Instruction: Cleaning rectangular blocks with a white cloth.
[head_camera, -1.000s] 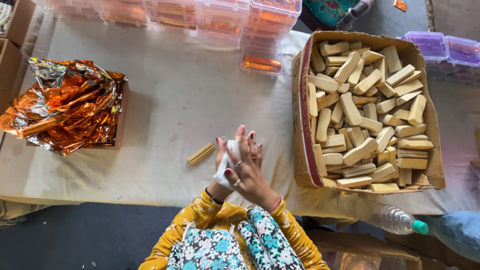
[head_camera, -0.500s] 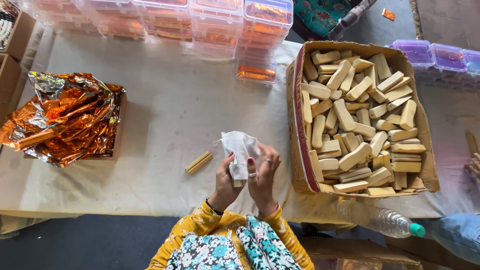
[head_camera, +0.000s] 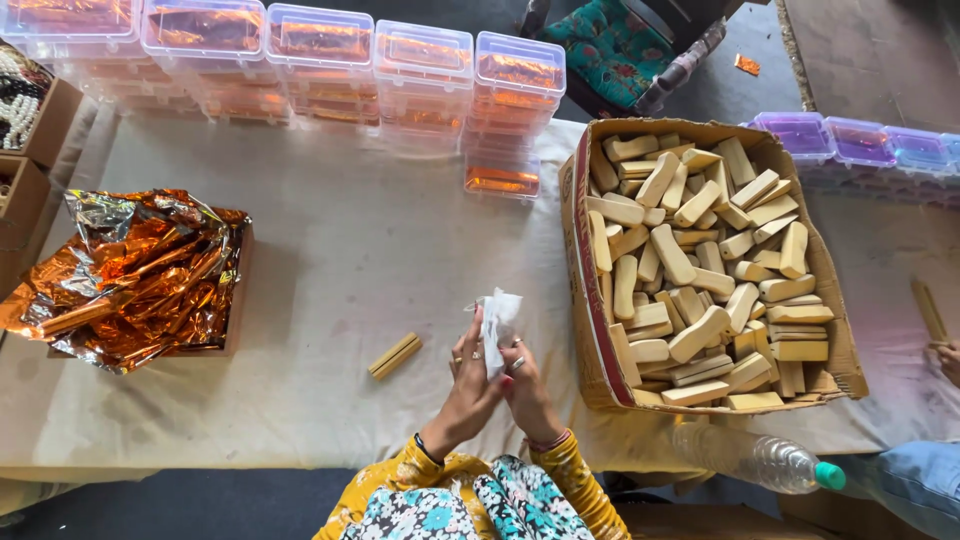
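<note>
Head view showed the left hand and right hand both pinching a white wrapper, raised for handling above the table's front edge, beside the cardboard box

Looks like a small home-run packing workshop: cloth-covered table, a cardboard box heaped with pale wooden blocks, rows of clear plastic cases, and crumpled orange foil sheets.
</note>
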